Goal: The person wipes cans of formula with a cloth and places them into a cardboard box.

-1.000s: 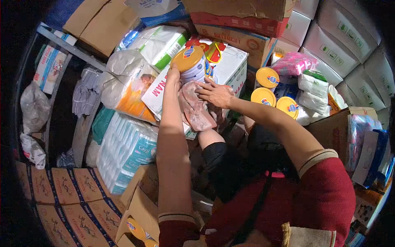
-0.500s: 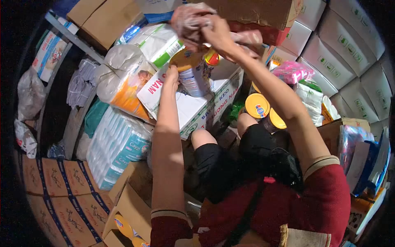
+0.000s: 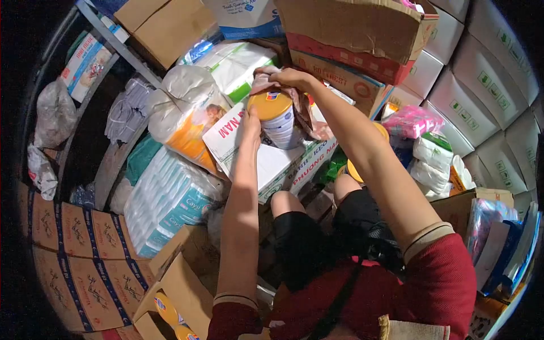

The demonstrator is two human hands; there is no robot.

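My left hand [image 3: 252,123] grips the near left side of a tin can [image 3: 281,129] with a yellow plastic lid and a pale printed body. The can stands tilted above a white printed carton [image 3: 226,136]. A pinkish-brown cloth [image 3: 304,116] is bunched in my right hand [image 3: 293,79], its fingers closed on it. The cloth lies against the far edge of the lid and hangs down the can's right side. Some of my left fingers are hidden behind the can.
Tissue packs [image 3: 170,198] and a bagged orange pack [image 3: 190,141] stand at left. An open carton [image 3: 181,289] with yellow-lidded cans sits at lower left. White cartons [image 3: 481,96] are stacked at right; a brown box [image 3: 351,34] stands at the back. More yellow lids show by my knees.
My right hand has brought the cloth down from above the can onto its far rim and right side. My left hand still holds the can. The whole view has shifted slightly.
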